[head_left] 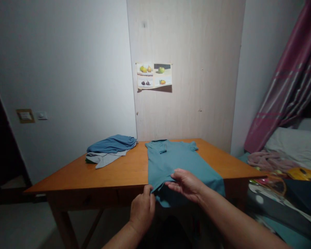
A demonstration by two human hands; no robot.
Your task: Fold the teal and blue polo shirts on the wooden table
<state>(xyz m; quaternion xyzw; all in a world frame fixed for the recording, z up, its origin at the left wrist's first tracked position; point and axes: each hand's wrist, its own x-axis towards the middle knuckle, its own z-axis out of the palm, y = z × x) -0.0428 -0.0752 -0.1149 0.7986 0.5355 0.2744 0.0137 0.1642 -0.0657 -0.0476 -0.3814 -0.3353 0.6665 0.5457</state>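
- Teal shirt [177, 160] lies on the wooden surface [129, 174], bottom overhanging its near edge.
- Left hand [143, 206], at the surface's near edge: grip pinching a shirt corner.
- Right hand [187, 185], over the surface's near edge: grip pinching the shirt.
- Clothes pile [111, 145] sits on the surface's left part.

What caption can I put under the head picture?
Left hand and right hand hold a teal shirt laid partly on the table.

Teal shirt [182, 160] partly hidden behind hands [187, 184], forearms [229, 212] cropped below, curtain [278, 86] cut off right
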